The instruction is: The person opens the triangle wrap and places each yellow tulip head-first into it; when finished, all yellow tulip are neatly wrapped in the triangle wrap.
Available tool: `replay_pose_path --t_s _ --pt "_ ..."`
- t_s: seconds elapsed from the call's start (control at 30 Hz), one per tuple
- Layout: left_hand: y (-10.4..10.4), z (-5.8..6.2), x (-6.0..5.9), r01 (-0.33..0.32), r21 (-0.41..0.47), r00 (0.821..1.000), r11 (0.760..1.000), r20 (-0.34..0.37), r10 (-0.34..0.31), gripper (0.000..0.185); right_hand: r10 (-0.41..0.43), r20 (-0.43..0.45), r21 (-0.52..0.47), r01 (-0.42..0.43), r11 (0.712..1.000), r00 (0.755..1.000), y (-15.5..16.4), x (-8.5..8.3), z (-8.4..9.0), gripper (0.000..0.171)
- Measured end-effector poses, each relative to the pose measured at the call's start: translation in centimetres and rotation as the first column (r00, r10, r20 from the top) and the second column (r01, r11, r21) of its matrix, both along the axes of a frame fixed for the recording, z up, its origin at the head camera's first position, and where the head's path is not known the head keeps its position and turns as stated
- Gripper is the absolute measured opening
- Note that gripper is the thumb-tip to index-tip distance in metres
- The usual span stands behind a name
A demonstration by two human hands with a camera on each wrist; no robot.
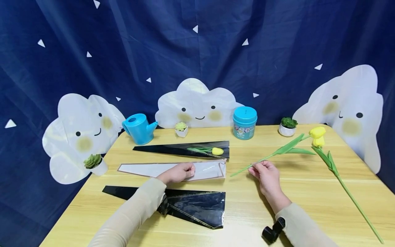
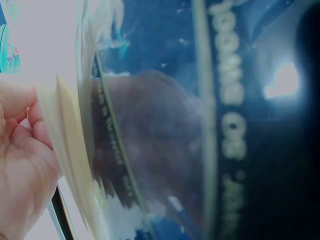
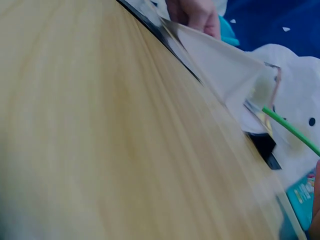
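My left hand (image 1: 187,169) lies on a white cone-shaped flower sleeve (image 1: 145,169) at the table's middle, fingers curled on its upper layer; the left wrist view shows the fingers (image 2: 22,150) at the sleeve's edge (image 2: 65,150). My right hand (image 1: 253,166) pinches the green stem (image 1: 262,160) of a yellow tulip (image 1: 317,132), which slants up to the right just above the table. The right wrist view shows that stem (image 3: 290,131) near the sleeve's mouth (image 3: 225,70). A second yellow tulip (image 1: 319,141) lies at the right.
A black sleeve (image 1: 179,149) holding a yellow tulip (image 1: 217,151) lies behind the white one; another black sleeve (image 1: 197,204) lies in front. A blue watering can (image 1: 139,128), a teal jar (image 1: 244,122) and small succulent pots (image 1: 287,126) stand along the wooden table's (image 1: 308,192) back.
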State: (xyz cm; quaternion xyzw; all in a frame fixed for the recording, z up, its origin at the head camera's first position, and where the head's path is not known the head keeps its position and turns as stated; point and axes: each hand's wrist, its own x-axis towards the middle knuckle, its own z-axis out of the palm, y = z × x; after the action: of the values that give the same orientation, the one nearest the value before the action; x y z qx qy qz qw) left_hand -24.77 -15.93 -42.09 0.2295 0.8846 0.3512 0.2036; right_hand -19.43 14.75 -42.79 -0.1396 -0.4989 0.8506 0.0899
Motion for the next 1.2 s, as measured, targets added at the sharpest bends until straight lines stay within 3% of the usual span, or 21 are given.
replay_pose_path --t_s 0.3,0.7,0.97,1.2 --pt "0.0 -0.1 0.0 -0.001 0.008 1.0 1.0 0.011 0.001 0.019 0.054 0.007 0.022 -0.054 0.998 0.999 -2.2 -0.3 -0.7 0.013" --pt "0.1 -0.1 0.1 -0.013 0.012 1.0 1.0 0.0 0.013 0.019 0.171 0.061 0.115 -0.178 0.977 0.983 -4.6 0.2 -1.3 0.018" --pt "0.1 -0.2 0.0 -0.015 0.011 1.0 1.0 -0.007 0.015 0.018 0.222 0.139 0.238 -0.25 0.938 0.965 -5.2 0.6 -1.1 0.024" --pt "0.1 0.0 0.2 0.005 0.003 1.0 1.0 -0.021 -0.005 0.019 0.293 0.15 0.276 -0.325 0.904 0.944 -5.7 1.7 -1.3 0.023"
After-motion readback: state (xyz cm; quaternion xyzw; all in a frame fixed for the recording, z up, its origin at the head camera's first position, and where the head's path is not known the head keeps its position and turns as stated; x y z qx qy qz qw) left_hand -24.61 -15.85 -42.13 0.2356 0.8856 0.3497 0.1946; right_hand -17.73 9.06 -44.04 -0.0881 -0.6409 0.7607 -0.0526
